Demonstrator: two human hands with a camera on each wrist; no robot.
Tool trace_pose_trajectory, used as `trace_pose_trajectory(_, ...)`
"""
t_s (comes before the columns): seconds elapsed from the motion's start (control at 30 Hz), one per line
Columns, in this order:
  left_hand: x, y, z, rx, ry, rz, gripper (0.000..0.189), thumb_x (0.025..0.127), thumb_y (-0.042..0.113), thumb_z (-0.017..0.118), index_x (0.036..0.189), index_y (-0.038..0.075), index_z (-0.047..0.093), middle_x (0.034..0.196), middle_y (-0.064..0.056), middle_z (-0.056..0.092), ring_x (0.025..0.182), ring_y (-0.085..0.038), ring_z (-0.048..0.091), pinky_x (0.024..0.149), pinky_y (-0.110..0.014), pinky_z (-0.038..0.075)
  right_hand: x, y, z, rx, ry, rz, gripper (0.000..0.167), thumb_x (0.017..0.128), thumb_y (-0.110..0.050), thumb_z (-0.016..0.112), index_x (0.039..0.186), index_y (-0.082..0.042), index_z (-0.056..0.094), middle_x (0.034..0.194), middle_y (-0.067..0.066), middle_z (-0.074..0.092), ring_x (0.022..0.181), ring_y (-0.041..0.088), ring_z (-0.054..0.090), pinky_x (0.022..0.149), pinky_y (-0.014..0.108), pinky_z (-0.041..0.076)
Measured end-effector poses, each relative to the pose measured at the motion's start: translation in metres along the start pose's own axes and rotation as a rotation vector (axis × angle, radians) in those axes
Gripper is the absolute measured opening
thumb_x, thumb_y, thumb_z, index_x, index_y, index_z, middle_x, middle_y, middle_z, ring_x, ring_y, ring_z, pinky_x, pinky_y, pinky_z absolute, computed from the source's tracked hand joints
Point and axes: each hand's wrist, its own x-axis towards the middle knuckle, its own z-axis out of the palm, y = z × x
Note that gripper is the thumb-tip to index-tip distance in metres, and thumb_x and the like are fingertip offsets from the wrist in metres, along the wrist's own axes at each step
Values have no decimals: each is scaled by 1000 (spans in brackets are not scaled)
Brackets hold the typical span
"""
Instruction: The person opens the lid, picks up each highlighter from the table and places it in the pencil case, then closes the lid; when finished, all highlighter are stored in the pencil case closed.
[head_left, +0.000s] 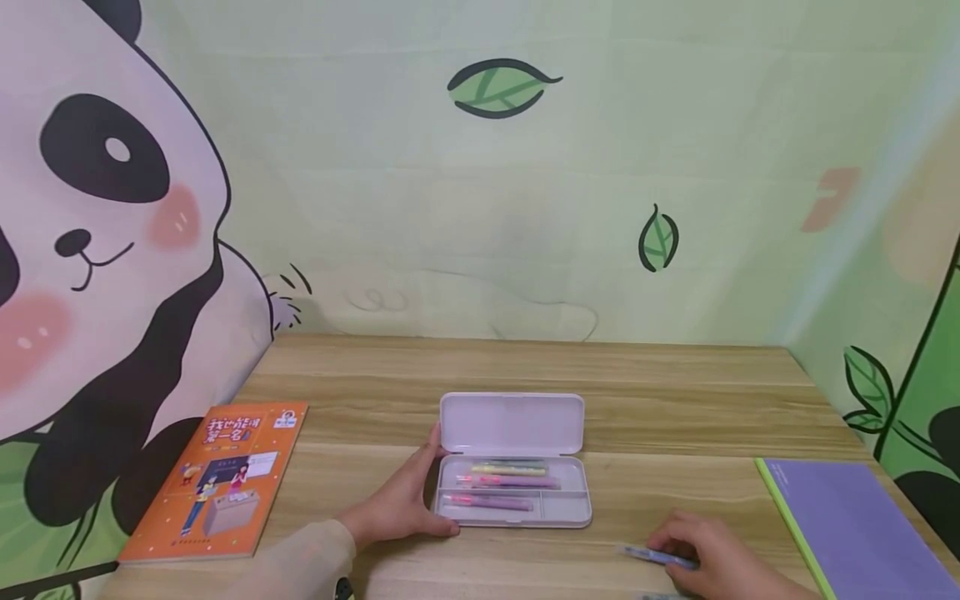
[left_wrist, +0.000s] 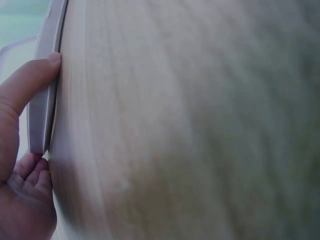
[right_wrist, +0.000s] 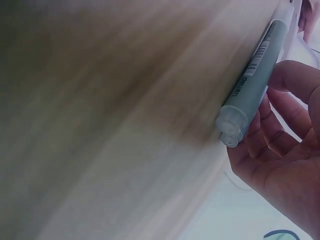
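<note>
A white pencil case (head_left: pixel 566 507) stands with its lid (head_left: pixel 512 425) raised at the middle of the table. Several pens (head_left: pixel 513 482) in pink, purple and yellow lie in its compartments. My left hand (head_left: pixel 397 500) grips the case's left end, thumb on the front edge and fingers along the side. In the left wrist view that thumb (left_wrist: pixel 35 77) presses the case's wall (left_wrist: pixel 42 115). Right of the case, my right hand (head_left: pixel 701 546) pinches a blue-grey pen (head_left: pixel 647 555) between thumb and fingers, low over the table. A barcode shows on the pen (right_wrist: pixel 257 65) in the right wrist view.
An orange book (head_left: pixel 225 492) lies at the left of the wooden table (head_left: pixel 360 367). At the right lies a purple notebook (head_left: pixel 855 517) with a green spine. Another pen (head_left: pixel 662 596) is partly cut off at the bottom edge. A printed panda backdrop (head_left: pixel 337 167) rises behind.
</note>
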Motion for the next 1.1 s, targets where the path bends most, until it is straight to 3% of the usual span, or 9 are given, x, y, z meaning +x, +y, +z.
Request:
trace_pose_trajectory(0.1, 0, 0, 0, -2, 2, 3, 139, 60, 34, 92, 156, 12, -7, 136, -11, 44, 130, -25, 38, 115, -54, 20, 2, 1, 0, -10, 16, -27, 17, 82, -6, 73, 98, -11, 69, 90, -7, 63, 78, -5, 54, 62, 20, 50)
trace_pose_trajectory(0.37, 2, -4, 1, -3, 3, 17, 141, 59, 33, 93, 156, 13, -8, 136, -10, 44, 131, -24, 38, 116, -53, 20, 12, -10, -2, -14, 76, 20, 20, 81, -2, 71, 95, -17, 70, 85, -12, 60, 75, -5, 51, 60, 20, 47)
trace_pose_trajectory(0.47, 2, -4, 0, -3, 1, 18, 140, 59, 33, 92, 156, 13, -8, 136, -10, 44, 131, -24, 38, 115, -53, 20, 18, -15, -2, -30, 115, -31, 23, 80, 1, 72, 94, -17, 70, 82, -12, 58, 72, -4, 49, 57, 19, 45)
trace_pose_trajectory(0.93, 2, -2, 0, -2, 5, 30, 141, 58, 30, 93, 155, 8, -7, 135, -10, 46, 130, -24, 40, 115, -51, 21, 79, -55, 1, -114, 183, -222, 26, 76, 5, 72, 93, -13, 68, 79, -6, 57, 71, -1, 51, 59, 20, 47)
trace_pose_trajectory(1.1, 2, -3, 0, -10, 5, 27, 141, 58, 31, 93, 155, 10, -7, 134, -9, 45, 129, -23, 40, 115, -52, 21, 102, -70, 2, -104, 128, -189, 23, 79, 3, 69, 96, -12, 68, 82, -3, 59, 75, 2, 52, 63, 22, 49)
